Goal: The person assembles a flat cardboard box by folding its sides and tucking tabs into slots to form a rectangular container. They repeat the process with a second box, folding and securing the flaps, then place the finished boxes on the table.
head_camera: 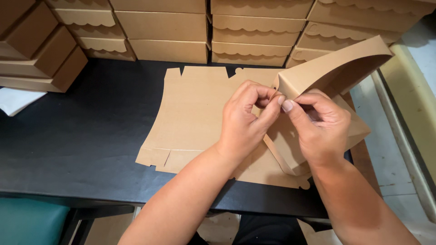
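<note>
Flat brown die-cut cardboard box blank (195, 118), frame centre, black tabletop (81, 136): left hand (245, 120) and right hand (320, 127) pinch its raised corner flap; fold under way; tab needs tucking

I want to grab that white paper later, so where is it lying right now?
In the head view the white paper lies at the far left edge of the black table, just below the left stack of brown boxes, well away from both hands.
</note>
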